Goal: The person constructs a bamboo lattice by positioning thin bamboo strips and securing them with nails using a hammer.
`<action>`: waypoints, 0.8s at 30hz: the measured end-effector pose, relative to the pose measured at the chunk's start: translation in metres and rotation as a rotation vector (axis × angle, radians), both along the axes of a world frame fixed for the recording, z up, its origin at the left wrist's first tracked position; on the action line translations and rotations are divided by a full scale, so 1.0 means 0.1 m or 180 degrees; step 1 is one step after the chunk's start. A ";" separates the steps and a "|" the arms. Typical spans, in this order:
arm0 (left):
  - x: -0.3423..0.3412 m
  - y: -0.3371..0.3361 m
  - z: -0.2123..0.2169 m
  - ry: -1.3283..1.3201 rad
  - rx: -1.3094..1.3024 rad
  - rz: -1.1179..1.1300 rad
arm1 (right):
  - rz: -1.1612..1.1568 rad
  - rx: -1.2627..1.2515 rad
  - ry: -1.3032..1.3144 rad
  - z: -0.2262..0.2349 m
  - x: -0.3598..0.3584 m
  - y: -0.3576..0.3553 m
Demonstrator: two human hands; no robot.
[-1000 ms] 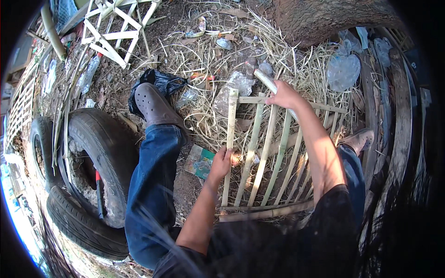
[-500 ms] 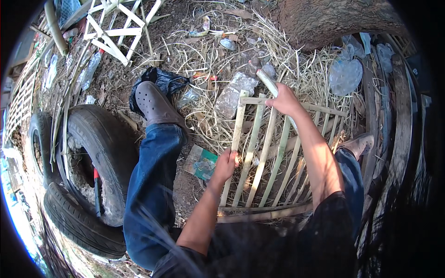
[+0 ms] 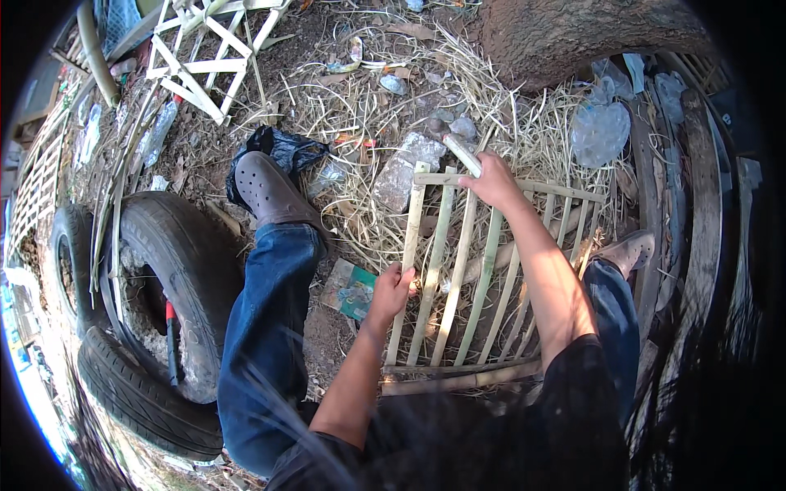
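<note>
the slatted bamboo frame (image 3: 451, 286) over the ground (image 3: 325, 348) looks light, stiff, splittable; best held by its outer slat (image 3: 413, 221), which the left hand (image 3: 391, 293) pinches. the right hand (image 3: 493, 180) wraps a hammer (image 3: 463, 155).

Gaps between slats (image 3: 453, 282), rock (image 3: 395, 185) beyond

From afar, I see the slatted frame (image 3: 478, 286) between the shoes (image 3: 270, 186), tyres (image 3: 184, 241) to the left, planks (image 3: 706, 188) to the right, a trunk (image 3: 589, 41) beyond; a stone (image 3: 399, 176) sits by the frame's far left corner, perhaps touching.
</note>
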State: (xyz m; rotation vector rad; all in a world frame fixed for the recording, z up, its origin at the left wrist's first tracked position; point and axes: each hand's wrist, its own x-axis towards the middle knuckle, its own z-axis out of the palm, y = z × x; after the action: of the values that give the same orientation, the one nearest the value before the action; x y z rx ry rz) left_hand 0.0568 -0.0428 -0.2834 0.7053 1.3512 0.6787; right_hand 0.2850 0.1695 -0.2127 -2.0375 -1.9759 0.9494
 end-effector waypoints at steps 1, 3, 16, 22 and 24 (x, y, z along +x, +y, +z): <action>0.01 0.00 -0.01 0.0051 0.0024 -0.0060 | 0.0079 0.0150 -0.0053 -0.01 0.05 -0.02; 0.01 -0.02 -0.03 0.0158 0.0062 -0.0176 | 0.0239 0.0438 -0.0156 0.04 0.13 -0.08; -0.03 0.15 0.41 0.2272 0.0298 -0.1283 | -0.0011 0.0905 0.0424 1.45 0.75 -2.09; -0.20 0.39 0.99 0.2217 0.0282 -0.1483 | -0.0264 0.0405 0.0453 1.96 0.93 -3.26; -0.23 0.50 1.22 0.2226 0.0422 -0.1596 | -0.0244 0.0305 0.0408 2.02 0.86 -3.26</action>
State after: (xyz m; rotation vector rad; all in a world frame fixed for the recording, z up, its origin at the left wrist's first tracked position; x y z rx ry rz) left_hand 0.0340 0.0075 -0.1612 1.4157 1.6651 0.1047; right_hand 0.3710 -0.1568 -0.0104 -1.9352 -1.8283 0.9256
